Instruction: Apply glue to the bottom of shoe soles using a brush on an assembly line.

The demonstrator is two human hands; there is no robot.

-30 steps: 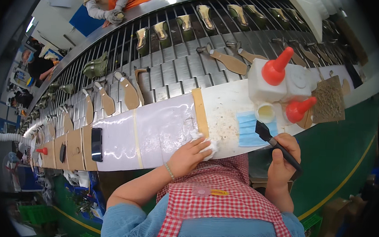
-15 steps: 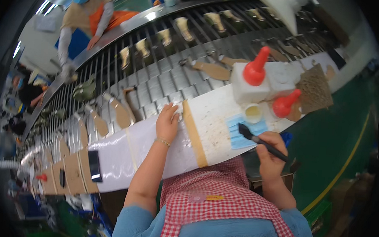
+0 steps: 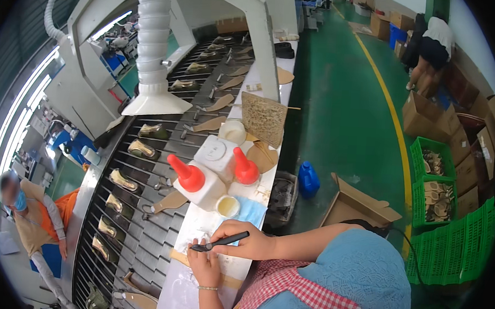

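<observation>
My right hand (image 3: 250, 243) is closed around a black brush (image 3: 233, 238), its dark tip pointing left. That tip lies right by the fingertips of my left hand (image 3: 204, 268). My left hand rests on the white work board (image 3: 183, 286) with its fingers stretched out, partly hidden by the brush and right hand. Just beyond my right hand, an open cup (image 3: 227, 207) of pale yellow liquid stands on a blue face mask (image 3: 251, 211). Behind it are a white bottle with a red nozzle (image 3: 186, 176) and a second red nozzle (image 3: 245, 168).
To the left runs a slatted metal conveyor (image 3: 155, 231) carrying several shoe parts (image 3: 124, 180) and tan insoles (image 3: 171, 202). A white duct hood (image 3: 154, 100) hangs over it. A co-worker (image 3: 34, 209) stands across. Green crates (image 3: 437, 200) and a blue jug (image 3: 308, 180) are at right.
The view has swung to the right, bringing the aisle and crates in. My right hand has carried the brush from beside the mask to the fingertips of my left hand.
</observation>
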